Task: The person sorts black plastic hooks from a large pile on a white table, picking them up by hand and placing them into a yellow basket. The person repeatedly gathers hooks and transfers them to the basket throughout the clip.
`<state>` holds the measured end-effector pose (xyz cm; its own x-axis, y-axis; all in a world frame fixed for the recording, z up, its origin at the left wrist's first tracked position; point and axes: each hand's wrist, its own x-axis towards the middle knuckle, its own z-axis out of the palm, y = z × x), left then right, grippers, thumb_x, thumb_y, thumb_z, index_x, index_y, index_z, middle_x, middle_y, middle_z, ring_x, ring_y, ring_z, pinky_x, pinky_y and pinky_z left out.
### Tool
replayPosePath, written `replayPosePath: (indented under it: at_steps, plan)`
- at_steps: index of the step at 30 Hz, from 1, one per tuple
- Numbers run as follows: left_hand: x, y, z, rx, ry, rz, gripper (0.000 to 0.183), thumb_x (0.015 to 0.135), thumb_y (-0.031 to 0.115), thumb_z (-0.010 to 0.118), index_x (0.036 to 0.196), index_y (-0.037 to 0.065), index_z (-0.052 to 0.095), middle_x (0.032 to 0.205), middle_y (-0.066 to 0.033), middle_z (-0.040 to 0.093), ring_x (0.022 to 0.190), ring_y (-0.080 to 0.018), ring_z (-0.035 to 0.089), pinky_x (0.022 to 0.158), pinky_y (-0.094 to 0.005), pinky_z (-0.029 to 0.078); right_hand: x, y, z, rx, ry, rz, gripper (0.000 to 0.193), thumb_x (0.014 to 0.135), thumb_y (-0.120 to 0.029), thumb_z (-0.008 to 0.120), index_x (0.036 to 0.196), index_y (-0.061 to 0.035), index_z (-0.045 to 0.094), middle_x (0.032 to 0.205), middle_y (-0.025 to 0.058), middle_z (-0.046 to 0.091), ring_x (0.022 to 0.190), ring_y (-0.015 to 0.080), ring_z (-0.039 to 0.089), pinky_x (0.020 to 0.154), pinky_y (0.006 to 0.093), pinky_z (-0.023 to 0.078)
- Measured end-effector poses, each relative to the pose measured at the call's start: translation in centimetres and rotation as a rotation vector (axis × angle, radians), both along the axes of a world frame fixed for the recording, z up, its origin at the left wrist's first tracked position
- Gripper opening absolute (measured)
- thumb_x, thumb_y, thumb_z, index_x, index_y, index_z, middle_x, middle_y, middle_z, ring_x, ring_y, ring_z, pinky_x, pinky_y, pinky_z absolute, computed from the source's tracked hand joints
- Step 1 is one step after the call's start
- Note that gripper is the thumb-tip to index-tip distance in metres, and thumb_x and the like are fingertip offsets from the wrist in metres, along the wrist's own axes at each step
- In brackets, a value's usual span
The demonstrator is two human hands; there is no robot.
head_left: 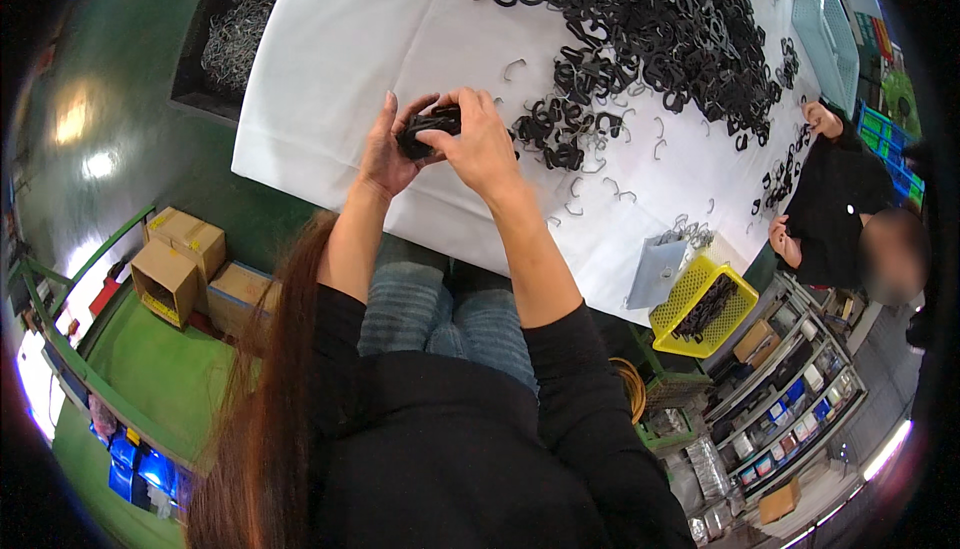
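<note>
Above the near edge of the white-covered table, my left hand (384, 154) and my right hand (478, 149) close together around a clump of black hook-shaped pieces (432, 127). The left palm cups the clump from the left, while the right thumb lies across it and the right fingers curl over its far side. Part of the clump is hidden by my fingers. Just right of my right hand lies a small cluster of similar black pieces (560, 134), some with thin metal hooks. A far larger heap of them (660, 19) spreads behind it.
Loose metal hooks (572, 189) lie on the white cloth (350, 39). A yellow basket (735, 324) with black pieces and a grey box (657, 274) stand at right. A black crate (200, 79) of metal hooks is at left. Another person (840, 179) works across the right side.
</note>
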<state>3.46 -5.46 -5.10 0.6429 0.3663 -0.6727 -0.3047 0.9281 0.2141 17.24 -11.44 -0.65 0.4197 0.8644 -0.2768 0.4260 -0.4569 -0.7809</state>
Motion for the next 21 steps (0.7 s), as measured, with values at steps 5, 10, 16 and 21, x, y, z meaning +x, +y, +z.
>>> replayPosePath:
  at_steps: [5,10,16,21]
  plan:
    - [2.6,-1.4,-0.7,0.073,-0.048,-0.116,0.048,0.09,0.051,0.045,0.112,0.009,0.055,0.102,-0.0083,0.061,0.09,-0.0204,0.06,0.073,-0.0347,0.051,0.6,-1.7,0.2,0.049,0.359,-0.057,0.024,0.074,-0.012,0.067,0.093,-0.0015,0.057,0.088,0.014,0.059,0.079,0.0311,0.061,0.074,0.0363,0.048]
    - [3.0,-2.1,-1.7,-0.005,-0.121,-0.087,0.036,0.091,0.04,0.049,0.107,0.008,0.056,0.102,-0.0101,0.061,0.089,-0.0249,0.061,0.069,-0.0384,0.053,2.9,-3.2,-0.2,0.016,-0.031,-0.133,0.028,0.071,-0.015,0.071,0.093,-0.0034,0.058,0.095,0.0124,0.056,0.086,0.0301,0.059,0.073,0.0367,0.049]
    - [2.6,-2.2,-2.6,-0.135,-0.193,0.085,0.029,0.09,0.034,0.051,0.106,0.01,0.056,0.104,-0.0116,0.059,0.091,-0.0281,0.061,0.071,-0.042,0.055,5.9,-5.5,-3.6,-0.117,-0.525,-0.157,0.027,0.069,-0.016,0.073,0.089,-0.0064,0.059,0.103,0.0123,0.047,0.095,0.031,0.053,0.074,0.0395,0.049]
    - [2.3,-2.3,-2.8,-0.205,-0.324,0.204,0.026,0.091,0.033,0.05,0.105,0.012,0.057,0.106,-0.0123,0.057,0.101,-0.0311,0.056,0.081,-0.0529,0.051,9.6,-7.2,-3.9,0.018,-0.188,-0.239,0.02,0.073,-0.013,0.069,0.09,-0.0037,0.063,0.09,0.0082,0.06,0.075,0.0213,0.06,0.062,0.0318,0.05]
